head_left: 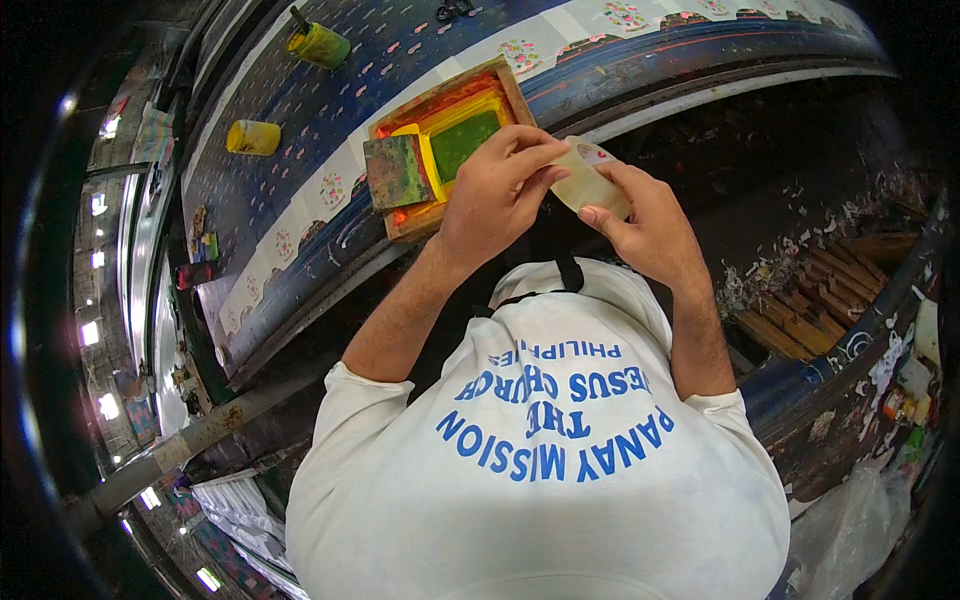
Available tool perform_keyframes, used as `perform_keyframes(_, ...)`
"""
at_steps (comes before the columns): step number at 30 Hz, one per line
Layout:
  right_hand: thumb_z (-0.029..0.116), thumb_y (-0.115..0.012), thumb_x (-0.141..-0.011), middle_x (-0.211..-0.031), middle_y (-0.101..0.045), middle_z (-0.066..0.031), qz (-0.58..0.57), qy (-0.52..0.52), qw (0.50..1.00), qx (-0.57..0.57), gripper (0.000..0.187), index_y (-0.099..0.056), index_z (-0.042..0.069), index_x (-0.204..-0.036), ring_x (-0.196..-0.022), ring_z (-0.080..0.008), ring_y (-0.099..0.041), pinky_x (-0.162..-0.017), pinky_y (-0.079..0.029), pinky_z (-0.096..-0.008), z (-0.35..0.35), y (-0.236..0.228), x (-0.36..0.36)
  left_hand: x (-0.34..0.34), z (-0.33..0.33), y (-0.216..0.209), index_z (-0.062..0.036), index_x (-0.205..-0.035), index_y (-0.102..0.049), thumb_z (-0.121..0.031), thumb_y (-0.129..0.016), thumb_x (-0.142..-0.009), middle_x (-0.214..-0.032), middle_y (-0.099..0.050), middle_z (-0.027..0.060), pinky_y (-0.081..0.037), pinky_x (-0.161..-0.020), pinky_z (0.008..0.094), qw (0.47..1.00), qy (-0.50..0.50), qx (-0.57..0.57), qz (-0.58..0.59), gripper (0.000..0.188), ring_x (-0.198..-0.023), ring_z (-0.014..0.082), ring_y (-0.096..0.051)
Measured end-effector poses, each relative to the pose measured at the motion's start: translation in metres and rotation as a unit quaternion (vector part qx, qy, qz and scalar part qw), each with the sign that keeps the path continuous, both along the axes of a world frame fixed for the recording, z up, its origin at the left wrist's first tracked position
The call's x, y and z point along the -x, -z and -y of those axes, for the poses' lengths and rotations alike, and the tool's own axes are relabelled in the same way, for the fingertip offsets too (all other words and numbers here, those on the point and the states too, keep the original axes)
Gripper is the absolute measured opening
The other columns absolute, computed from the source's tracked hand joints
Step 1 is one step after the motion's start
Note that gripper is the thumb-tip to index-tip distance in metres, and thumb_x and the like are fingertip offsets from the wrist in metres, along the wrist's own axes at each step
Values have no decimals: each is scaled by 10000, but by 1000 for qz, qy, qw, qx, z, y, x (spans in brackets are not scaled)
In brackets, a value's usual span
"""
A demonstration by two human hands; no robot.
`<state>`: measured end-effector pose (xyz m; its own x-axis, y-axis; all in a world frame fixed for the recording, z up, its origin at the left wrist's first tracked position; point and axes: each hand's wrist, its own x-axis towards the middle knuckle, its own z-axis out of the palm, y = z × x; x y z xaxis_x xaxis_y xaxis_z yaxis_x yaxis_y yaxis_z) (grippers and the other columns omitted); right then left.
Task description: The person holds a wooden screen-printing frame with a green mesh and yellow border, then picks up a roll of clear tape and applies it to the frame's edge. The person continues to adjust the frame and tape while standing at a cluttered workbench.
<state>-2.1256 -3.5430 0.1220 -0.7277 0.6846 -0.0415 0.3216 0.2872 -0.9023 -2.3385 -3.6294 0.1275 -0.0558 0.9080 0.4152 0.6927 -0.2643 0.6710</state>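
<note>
A roll of clear, yellowish tape (588,188) is held in front of my chest, just off the edge of the long table. My right hand (655,222) grips the roll between thumb and fingers. At the roll's upper left edge, my left hand (492,198) pinches with thumb and index finger; whether a loose tape end is between them is too small to see. Beyond my left hand lies a wooden screen-printing frame (395,222), its mesh smeared yellow and green. A paint-stained squeegee block (392,172) rests across the frame's left side.
The long dark-blue table (300,150) carries a pale strip printed with small floral motifs (335,188). A yellow cup (253,138) and a yellow-green pot (318,46) with a stick stand on it. Wooden slats (825,300) and paper scraps lie below right.
</note>
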Motion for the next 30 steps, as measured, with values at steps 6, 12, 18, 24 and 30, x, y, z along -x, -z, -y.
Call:
perform_keyframes(6,176,-827,-902,-1257,-723,-293,-6,11,998,-57,512,-671,-83,-1316,-1179,-442,-706,-1039,-549,-482,7,10,1,-12,-3,16,-16,-1086,-842,-48,-847,-906,-1040,-778,117,-591,-754,295,983,-81,44,157,183,-866,178,-744)
perform_keyframes(12,163,-822,-902,-1280,-720,-282,9,1,995,-100,495,-675,-77,-1310,-1240,-442,-678,-1087,-524,-496,12,16,-5,-13,-2,19,-3,-1015,-835,-38,-848,-892,-1009,-776,117,-592,-754,296,979,-75,82,173,129,-875,178,-744)
perform_keyframes(18,169,-820,-911,-1322,-703,-282,6,5,997,-72,487,-680,-55,-1320,-1284,-427,-656,-1106,-512,-504,20,15,-11,-23,4,21,15,-983,-725,-12,-765,-936,-999,-713,131,-576,-758,362,981,-78,104,145,67,-879,253,-723)
perform_keyframes(24,185,-785,-946,-1201,-753,-268,28,14,1000,4,487,-665,-52,-1354,-1083,-407,-748,-940,-581,-457,29,11,-12,-40,7,50,6,-1091,-569,34,-670,-944,-1023,-626,184,-515,-807,472,992,-64,-86,-66,180,-925,419,-623)
perform_keyframes(30,318,-734,-1020,-1020,-794,-219,-24,72,995,57,446,-722,-26,-1303,-883,-283,-781,-807,-586,-389,36,19,-16,-45,16,66,-13,-1135,-541,22,-607,-1036,-1025,-634,166,-531,-781,415,990,-62,-117,-53,124,-871,318,-641)
